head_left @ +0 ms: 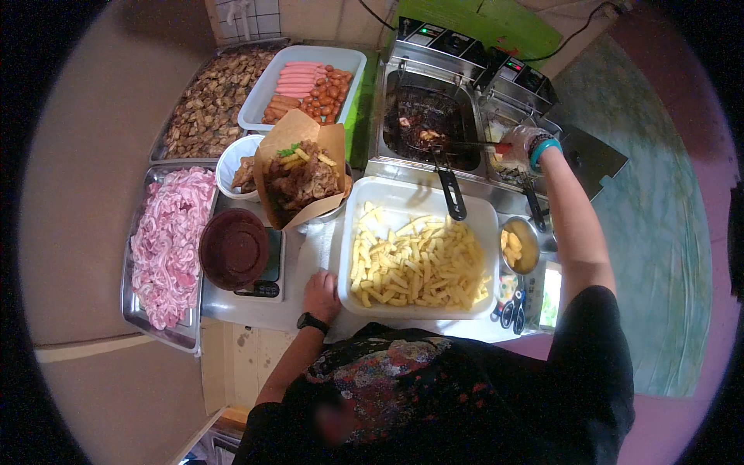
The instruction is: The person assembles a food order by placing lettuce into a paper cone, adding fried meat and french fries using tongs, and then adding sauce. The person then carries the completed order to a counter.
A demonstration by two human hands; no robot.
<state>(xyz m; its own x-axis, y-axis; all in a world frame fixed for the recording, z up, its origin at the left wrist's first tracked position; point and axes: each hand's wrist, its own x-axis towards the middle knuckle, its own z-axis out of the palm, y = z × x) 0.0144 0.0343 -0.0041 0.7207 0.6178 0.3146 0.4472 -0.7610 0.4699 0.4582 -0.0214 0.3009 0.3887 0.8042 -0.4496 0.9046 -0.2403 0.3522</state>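
My right hand point(523, 147), in a clear plastic glove with a teal band at the wrist, is closed around a long thin utensil point(473, 145). The utensil has a red part near the hand and reaches left over the fryer basket point(415, 116), where a few browned pieces point(428, 136) show in dark oil. My left hand point(321, 296), bare with a black watch at the wrist, rests on the counter just left of the white tray point(346, 232). Its fingers look curled in, with nothing visible in them. Pale cut fries point(418, 263) fill much of that tray.
A paper cone point(277, 174) of meat and fries stands beside a white bowl point(229, 167). Nearby are a brown bowl point(232, 248) on a scale point(273, 271), raw sliced meat point(174, 240), a sausage tub point(260, 85), a second fryer point(504, 124), a metal cup point(529, 252) and scissors point(513, 311).
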